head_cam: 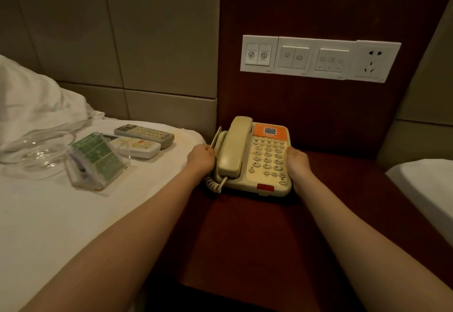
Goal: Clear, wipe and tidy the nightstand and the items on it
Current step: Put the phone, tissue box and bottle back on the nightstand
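A cream corded telephone with an orange sticker sits at the back left of the dark red wooden nightstand. My left hand grips the phone's left side, by the handset and the coiled cord. My right hand grips its right side next to the keypad. The handset lies in its cradle. On the bed to the left lie two remote controls, a clear stand with green cards and a clear glass dish.
A white switch and socket panel is on the wooden wall above the phone. A white bed with a pillow borders the nightstand on the left. A second white bed edge is at the right. A padded headboard stands behind.
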